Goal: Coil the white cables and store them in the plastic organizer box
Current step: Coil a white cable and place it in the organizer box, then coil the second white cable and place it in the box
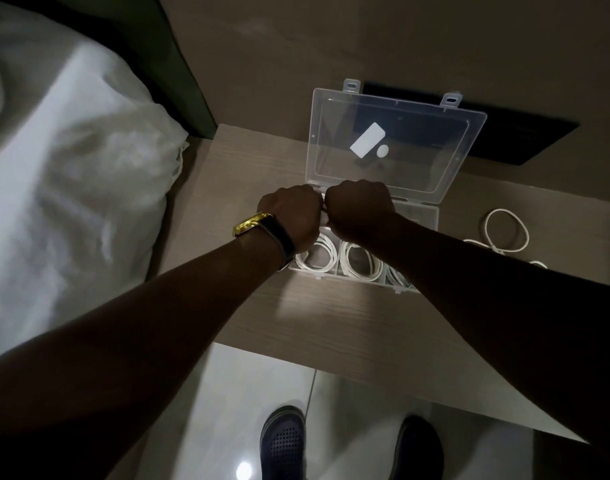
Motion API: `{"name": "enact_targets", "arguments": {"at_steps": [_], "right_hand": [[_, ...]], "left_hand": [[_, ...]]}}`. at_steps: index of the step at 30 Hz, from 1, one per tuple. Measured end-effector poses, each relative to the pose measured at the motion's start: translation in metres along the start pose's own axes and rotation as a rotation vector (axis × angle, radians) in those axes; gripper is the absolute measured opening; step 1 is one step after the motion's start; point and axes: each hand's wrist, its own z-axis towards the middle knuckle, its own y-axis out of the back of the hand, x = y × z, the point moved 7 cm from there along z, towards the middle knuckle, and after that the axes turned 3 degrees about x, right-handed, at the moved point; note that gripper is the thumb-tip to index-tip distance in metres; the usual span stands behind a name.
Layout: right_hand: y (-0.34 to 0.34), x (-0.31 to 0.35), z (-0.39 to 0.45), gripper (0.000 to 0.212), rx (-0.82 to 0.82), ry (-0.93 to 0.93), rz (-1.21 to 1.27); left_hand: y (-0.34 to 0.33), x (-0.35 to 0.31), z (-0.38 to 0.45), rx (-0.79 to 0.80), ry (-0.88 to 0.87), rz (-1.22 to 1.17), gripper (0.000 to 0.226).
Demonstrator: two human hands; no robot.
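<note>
A clear plastic organizer box (421, 214) stands open on the wooden bedside table (317, 313), its lid (393, 147) leaning back against the wall. Coiled white cables (362, 263) lie in its front compartments. My left hand (291, 216) and my right hand (359, 207) are side by side over the box's back left part, both fisted on a white cable (323, 220) that only peeks out between them. One loosely looped white cable (506, 232) lies on the table to the right of the box.
A bed with a white pillow (71, 174) borders the table on the left. A dark panel (518, 133) sits on the wall behind the lid. Below the table's front edge are a tiled floor and my two dark shoes (282, 441).
</note>
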Motion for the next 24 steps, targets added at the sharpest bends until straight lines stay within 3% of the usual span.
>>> {"name": "enact_targets", "arguments": {"at_steps": [6, 10, 17, 24], "right_hand": [[0.015, -0.004, -0.007, 0.025, 0.033, 0.058, -0.055], [0.013, -0.008, -0.022, 0.012, 0.029, 0.052, -0.058], [0.01, -0.019, -0.028, 0.021, 0.005, 0.004, 0.084], [0.029, -0.049, -0.061, 0.031, -0.137, -0.059, 0.318]], "left_hand": [[0.0, -0.003, -0.005, 0.014, -0.026, 0.001, 0.023], [-0.005, 0.002, -0.015, 0.014, -0.051, -0.087, 0.03], [-0.004, 0.008, -0.025, -0.142, -0.077, -0.17, 0.043], [0.02, 0.013, -0.043, -0.395, -0.079, -0.276, 0.037]]}}
